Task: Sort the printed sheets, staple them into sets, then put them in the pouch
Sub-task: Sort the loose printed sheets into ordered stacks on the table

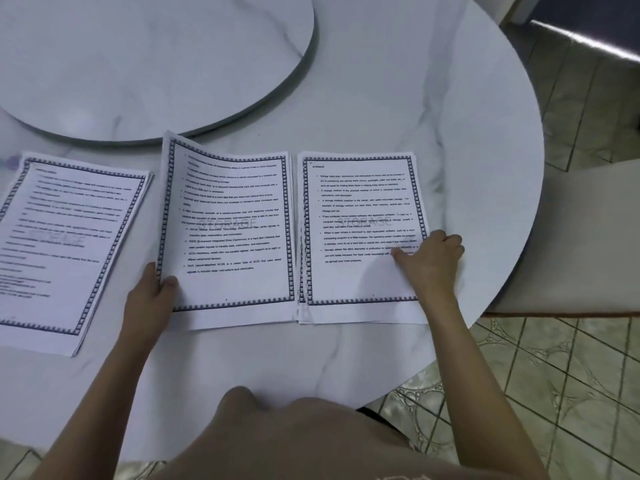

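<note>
Three piles of printed sheets in a row on the white marble table [450,98], one hand on each of two piles.

Left hand [152,296] pinches the left edge of the middle pile [235,209], thumb on top; that edge is lifted and bowed, and how many sheets are raised cannot be told. Right hand [429,261] grips the right edge of the right pile [356,278], which lies flat: thumb on the page, fingers curled at the edge, fingertips hidden under the hand. Left pile [69,220] lies untouched, apart from the others, cut off by the frame's left side. Body text too small and blurred to read; only a faint "STORAGE" watermark is legible on the middle and right piles. A blurred purple object [12,162] at the far left cannot be identified. Raised round slab [156,64] sits behind the piles, its top out of frame.
</note>
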`<move>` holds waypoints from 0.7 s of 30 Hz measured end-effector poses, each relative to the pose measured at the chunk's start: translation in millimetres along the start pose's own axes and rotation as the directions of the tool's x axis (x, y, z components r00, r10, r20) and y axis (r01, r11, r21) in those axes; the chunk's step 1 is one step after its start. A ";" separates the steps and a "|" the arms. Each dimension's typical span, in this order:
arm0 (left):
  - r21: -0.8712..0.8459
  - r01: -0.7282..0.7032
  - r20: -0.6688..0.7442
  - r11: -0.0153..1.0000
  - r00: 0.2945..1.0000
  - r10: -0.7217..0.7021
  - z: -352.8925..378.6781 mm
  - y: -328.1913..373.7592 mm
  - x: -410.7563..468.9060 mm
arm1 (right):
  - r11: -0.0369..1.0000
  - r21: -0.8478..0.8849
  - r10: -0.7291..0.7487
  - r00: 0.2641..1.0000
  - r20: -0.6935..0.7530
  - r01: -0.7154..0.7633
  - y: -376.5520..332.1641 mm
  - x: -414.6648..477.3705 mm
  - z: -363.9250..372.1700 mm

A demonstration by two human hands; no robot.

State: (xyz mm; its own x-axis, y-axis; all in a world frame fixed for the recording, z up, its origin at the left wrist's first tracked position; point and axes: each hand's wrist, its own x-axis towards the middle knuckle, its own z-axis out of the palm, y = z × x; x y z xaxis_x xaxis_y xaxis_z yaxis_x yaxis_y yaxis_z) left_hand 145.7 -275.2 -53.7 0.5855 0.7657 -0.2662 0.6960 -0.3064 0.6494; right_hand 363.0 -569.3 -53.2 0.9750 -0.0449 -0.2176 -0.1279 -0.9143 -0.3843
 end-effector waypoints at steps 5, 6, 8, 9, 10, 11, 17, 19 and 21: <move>-0.008 -0.011 -0.003 1.000 1.000 0.011 1.3 0.6 -1.6 | 0.999 -0.011 0.046 0.998 0.038 -0.045 -5.4 2.6 -3.2; -0.007 -0.008 -0.004 1.000 1.000 0.008 1.5 0.5 -1.6 | 0.998 -0.012 0.063 0.997 0.051 -0.063 -6.2 3.2 -4.3; -0.001 -0.008 -0.009 1.000 1.000 0.008 1.7 0.3 -1.8 | 0.995 -0.003 0.102 0.991 0.083 -0.102 -6.7 5.6 -6.5; -0.001 -0.015 -0.008 1.000 1.000 0.015 1.8 0.1 -1.8 | 0.993 0.008 0.120 0.987 0.104 -0.122 -6.5 7.6 -7.4; -0.002 -0.022 -0.009 1.000 1.000 0.022 1.9 -0.1 -1.8 | 0.991 0.016 0.132 0.983 0.127 -0.136 -6.2 9.8 -8.3; -0.003 -0.028 -0.009 1.000 1.000 0.028 2.0 -0.1 -2.1 | 0.990 0.018 0.139 0.980 0.146 -0.143 -6.1 11.1 -9.5; -0.037 -0.035 -0.012 0.999 0.999 0.035 2.3 -4.2 -2.5 | 0.989 0.051 0.131 0.978 0.164 -0.142 -6.8 8.6 -10.3; -0.045 -0.047 0.001 0.998 0.999 0.047 1.1 -5.3 -1.8 | 0.987 0.125 0.090 0.989 0.120 -0.105 -3.7 7.0 -10.4; -0.061 -0.059 0.015 0.996 0.998 0.060 -0.7 -5.7 -1.0 | 0.969 0.242 0.040 0.996 0.074 -0.057 -1.6 2.0 -14.2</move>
State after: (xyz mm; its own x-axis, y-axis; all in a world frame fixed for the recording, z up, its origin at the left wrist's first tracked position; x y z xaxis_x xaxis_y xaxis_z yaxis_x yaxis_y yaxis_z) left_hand 140.9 -273.8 -56.6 0.6324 0.7374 -0.2372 0.6335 -0.3161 0.7062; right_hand 367.8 -573.7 -40.3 0.9530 -0.0520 -0.2984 -0.2234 -0.7858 -0.5767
